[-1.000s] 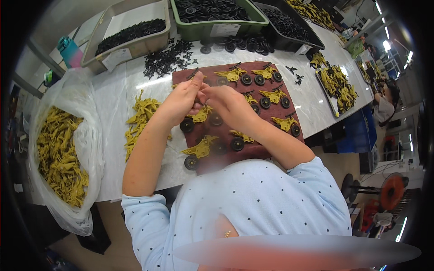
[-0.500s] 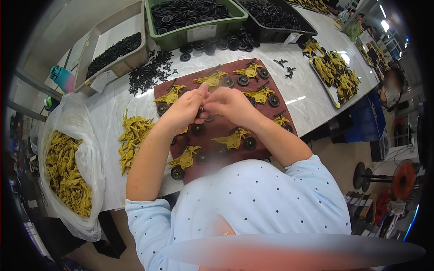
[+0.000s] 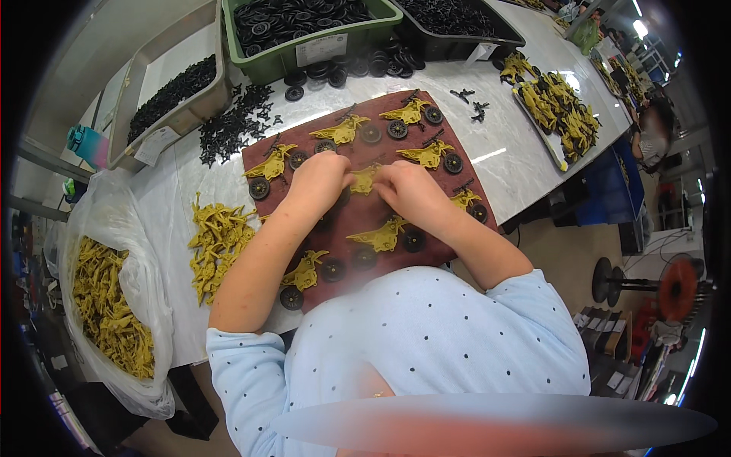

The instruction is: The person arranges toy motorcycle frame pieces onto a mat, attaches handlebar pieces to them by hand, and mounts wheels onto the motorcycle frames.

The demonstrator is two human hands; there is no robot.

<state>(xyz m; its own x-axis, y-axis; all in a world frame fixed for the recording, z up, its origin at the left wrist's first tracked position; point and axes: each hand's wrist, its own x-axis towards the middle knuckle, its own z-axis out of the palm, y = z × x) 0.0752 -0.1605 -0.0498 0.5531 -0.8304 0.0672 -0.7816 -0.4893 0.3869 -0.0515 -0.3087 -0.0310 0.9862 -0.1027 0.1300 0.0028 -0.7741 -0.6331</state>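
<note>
A yellow plastic toy motorcycle body (image 3: 365, 181) lies between my hands over the maroon mat (image 3: 320, 293). My left hand (image 3: 324, 181) is curled closed, its fingertips at the left end of this body. From the other side, my right hand (image 3: 411, 189) pinches at its right end with bent fingers. Small parts at the fingertips are hidden. Around them on the mat lie several like bodies, among them one yellow body with a black handlebar (image 3: 340, 129) and another nearer me (image 3: 381, 234). Black toy wheels (image 3: 413, 239) rest beside them.
Loose yellow bodies (image 3: 217, 247) are heaped left of the mat, beside a clear plastic bag (image 3: 156, 305) of more. Behind stand a grey bin (image 3: 194, 110), a green bin of wheels (image 3: 381, 34) and a black bin (image 3: 495, 49). A tray of yellow-and-black pieces (image 3: 560, 114) is at right.
My hands, together over the mat before, have moved apart, the right one going rightward and down. The yellow body between them has come into sight. The whole view has shifted slightly.
</note>
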